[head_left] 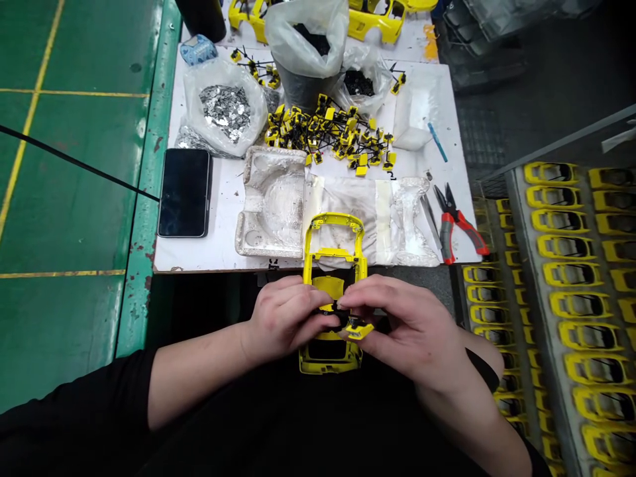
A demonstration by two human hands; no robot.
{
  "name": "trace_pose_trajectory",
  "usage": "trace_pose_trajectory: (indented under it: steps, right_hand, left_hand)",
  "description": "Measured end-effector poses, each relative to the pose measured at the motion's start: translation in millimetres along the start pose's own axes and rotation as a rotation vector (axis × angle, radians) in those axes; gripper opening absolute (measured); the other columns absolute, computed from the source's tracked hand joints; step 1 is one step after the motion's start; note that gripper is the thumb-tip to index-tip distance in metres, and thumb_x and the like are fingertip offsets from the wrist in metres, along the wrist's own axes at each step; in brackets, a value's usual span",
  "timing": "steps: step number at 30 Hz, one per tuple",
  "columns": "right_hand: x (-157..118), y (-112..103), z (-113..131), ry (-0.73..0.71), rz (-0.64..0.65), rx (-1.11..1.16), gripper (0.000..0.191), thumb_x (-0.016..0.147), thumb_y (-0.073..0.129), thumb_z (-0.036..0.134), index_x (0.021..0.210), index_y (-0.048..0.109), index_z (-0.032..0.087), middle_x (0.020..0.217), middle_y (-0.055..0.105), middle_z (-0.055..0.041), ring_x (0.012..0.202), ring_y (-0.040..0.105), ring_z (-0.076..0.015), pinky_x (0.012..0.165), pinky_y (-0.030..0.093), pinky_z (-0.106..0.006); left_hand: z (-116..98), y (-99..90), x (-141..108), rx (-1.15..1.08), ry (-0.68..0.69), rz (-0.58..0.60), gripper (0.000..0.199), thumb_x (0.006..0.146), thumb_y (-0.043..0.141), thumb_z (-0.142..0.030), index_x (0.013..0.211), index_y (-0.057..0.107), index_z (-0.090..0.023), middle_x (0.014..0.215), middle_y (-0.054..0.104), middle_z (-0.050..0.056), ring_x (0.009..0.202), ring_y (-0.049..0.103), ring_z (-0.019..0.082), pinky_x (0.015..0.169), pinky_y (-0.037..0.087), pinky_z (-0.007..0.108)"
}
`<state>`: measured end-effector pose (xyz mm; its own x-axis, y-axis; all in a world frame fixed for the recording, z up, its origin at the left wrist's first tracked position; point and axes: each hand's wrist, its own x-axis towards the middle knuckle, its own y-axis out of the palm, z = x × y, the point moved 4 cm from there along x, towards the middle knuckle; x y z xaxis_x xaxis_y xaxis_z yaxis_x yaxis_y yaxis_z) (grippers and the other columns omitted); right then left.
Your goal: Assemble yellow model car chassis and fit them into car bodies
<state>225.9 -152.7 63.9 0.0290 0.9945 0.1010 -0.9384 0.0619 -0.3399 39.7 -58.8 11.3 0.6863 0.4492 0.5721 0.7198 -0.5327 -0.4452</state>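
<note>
A yellow toy car body shell [334, 218] lies lengthwise in front of me, its far end over the table edge and its near end towards my lap. Above its middle, my left hand [291, 315] is closed in a pinch on a small yellow-and-black part [326, 307]. My right hand [402, 324] pinches black pieces beside it, with another small yellow-and-black part [358, 330] hanging under its fingers. Whether the two parts are joined is hidden by the fingertips. A pile of similar yellow-and-black parts [330, 132] lies farther back.
Foam blocks [278, 199] and a white cloth [342, 192] lie at the table's front. Red-handled pliers [454, 225] and tweezers [430, 218] lie right, a phone [185, 192] left. Behind stand bags of silvery pieces [226, 112] and black pieces [358, 83]. Yellow shells [571, 278] fill racks right.
</note>
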Motion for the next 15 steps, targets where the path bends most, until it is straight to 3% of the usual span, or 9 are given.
trace_pose_trajectory:
  steps: [7, 15]
  right_hand:
    - [4.2, 0.2, 5.0, -0.076, 0.027, -0.034, 0.026, 0.101, 0.085, 0.025, 0.126, 0.08, 0.028, 0.109, 0.083, -0.0042, 0.091, 0.081, -0.0171, 0.076, 0.066, -0.025]
    - [7.3, 1.1, 10.3, -0.184, 0.014, -0.049, 0.023, 0.106, 0.077, 0.022, 0.129, 0.081, 0.027, 0.109, 0.086, -0.0048, 0.098, 0.083, -0.0167, 0.091, 0.069, -0.026]
  left_hand:
    - [2.1, -0.1, -3.0, -0.045, -0.036, 0.008, 0.019, 0.113, 0.066, -0.036, 0.116, 0.07, -0.017, 0.09, 0.082, 0.006, 0.068, 0.072, 0.016, 0.07, 0.057, 0.03]
    - [1.0, -0.2, -1.8, -0.043, -0.033, 0.009, 0.023, 0.114, 0.065, -0.039, 0.114, 0.07, -0.017, 0.089, 0.081, 0.006, 0.07, 0.073, 0.016, 0.07, 0.057, 0.03]
